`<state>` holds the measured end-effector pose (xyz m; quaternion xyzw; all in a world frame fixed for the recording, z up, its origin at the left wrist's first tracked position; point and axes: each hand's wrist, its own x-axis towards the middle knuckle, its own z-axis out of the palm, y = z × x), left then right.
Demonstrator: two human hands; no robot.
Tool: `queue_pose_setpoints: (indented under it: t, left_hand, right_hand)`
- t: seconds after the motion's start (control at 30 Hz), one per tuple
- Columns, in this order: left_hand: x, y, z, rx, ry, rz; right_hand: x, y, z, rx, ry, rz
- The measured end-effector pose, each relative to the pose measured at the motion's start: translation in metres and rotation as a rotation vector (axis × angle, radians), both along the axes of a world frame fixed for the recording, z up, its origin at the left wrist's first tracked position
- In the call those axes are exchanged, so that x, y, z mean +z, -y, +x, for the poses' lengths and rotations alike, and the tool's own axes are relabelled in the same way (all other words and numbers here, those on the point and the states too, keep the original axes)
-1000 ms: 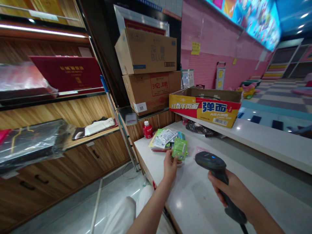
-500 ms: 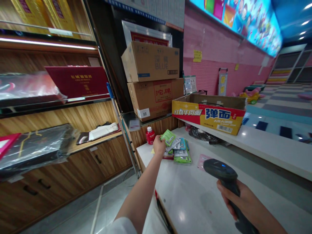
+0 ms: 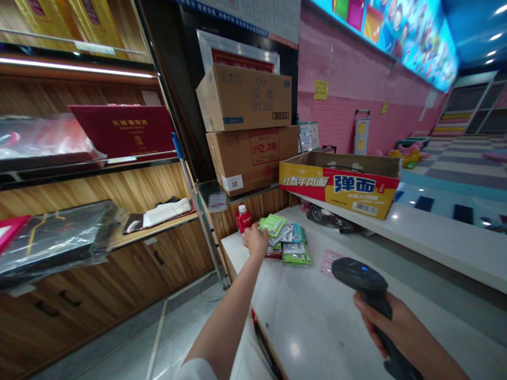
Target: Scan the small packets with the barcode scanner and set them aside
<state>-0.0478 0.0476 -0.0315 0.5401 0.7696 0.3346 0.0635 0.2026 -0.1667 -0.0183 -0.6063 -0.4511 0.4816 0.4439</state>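
Observation:
My left hand [image 3: 255,241] reaches out to the far left corner of the white counter [image 3: 317,327]. Its fingers pinch a small green packet [image 3: 272,224] resting on top of a pile of flat packets [image 3: 291,245]. My right hand [image 3: 390,322] is wrapped round the grip of a black barcode scanner [image 3: 362,282], held above the counter with its head pointing toward the pile. A small red bottle with a white cap [image 3: 242,218] stands just left of the pile.
A yellow and red open carton [image 3: 340,184] sits on the raised ledge at the back right, a black bag [image 3: 328,219] below it. Two brown boxes [image 3: 247,126] are stacked behind the counter. Wooden shelves [image 3: 99,174] with wrapped goods fill the left. A pink slip [image 3: 328,259] lies near the scanner.
My left hand carried the green packet from near the scanner back to the pile and lowered it onto the top. The right hand with the scanner stayed almost still.

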Motion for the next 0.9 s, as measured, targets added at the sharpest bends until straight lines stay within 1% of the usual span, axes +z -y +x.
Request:
queue_pose_setpoints:
  t: [0.07,0.13,0.23,0.3,0.37,0.43,0.5,0.53,0.57,0.63,0.73,0.8,0.9]
  left_hand:
    - [0.002,0.004,0.004,-0.016,-0.02,0.058]
    - [0.005,0.01,0.012,-0.065,-0.045,0.139]
    - [0.006,0.021,0.032,-0.187,-0.068,0.241]
    - [0.001,0.029,0.051,-0.299,-0.062,0.28]
    - [-0.008,0.038,0.072,-0.442,-0.029,0.301]
    - [-0.022,0.046,0.094,-0.611,0.047,0.294]
    - [-0.036,0.053,0.117,-0.766,0.125,0.228]
    - [-0.043,0.055,0.128,-0.817,0.134,0.176]
    - [-0.049,0.057,0.138,-0.84,0.121,0.123]
    - [-0.058,0.06,0.156,-0.8,0.063,0.052]
    - [-0.065,0.06,0.173,-0.657,0.012,0.024]
    - [-0.067,0.059,0.179,-0.597,-0.015,-0.007]
    - [-0.067,0.057,0.181,-0.562,-0.045,-0.045]
  right_hand:
    - [-0.001,-0.001,0.004,0.003,0.004,0.003]
    - [0.001,-0.001,0.009,-0.032,0.001,0.013]
    - [0.007,-0.002,0.018,-0.107,-0.014,0.028]
    - [0.012,-0.002,0.024,-0.168,-0.041,0.044]
    - [0.016,-0.002,0.029,-0.233,-0.069,0.06]
    - [0.018,-0.003,0.034,-0.284,-0.088,0.065]
    - [0.018,-0.004,0.037,-0.303,-0.096,0.061]
    - [0.018,-0.004,0.037,-0.306,-0.1,0.06]
    - [0.017,-0.005,0.038,-0.304,-0.103,0.061]
    - [0.016,-0.005,0.038,-0.299,-0.113,0.067]
    - [0.016,-0.006,0.039,-0.306,-0.13,0.07]
    - [0.017,-0.006,0.04,-0.301,-0.132,0.058]
    - [0.017,-0.006,0.043,-0.278,-0.144,0.049]
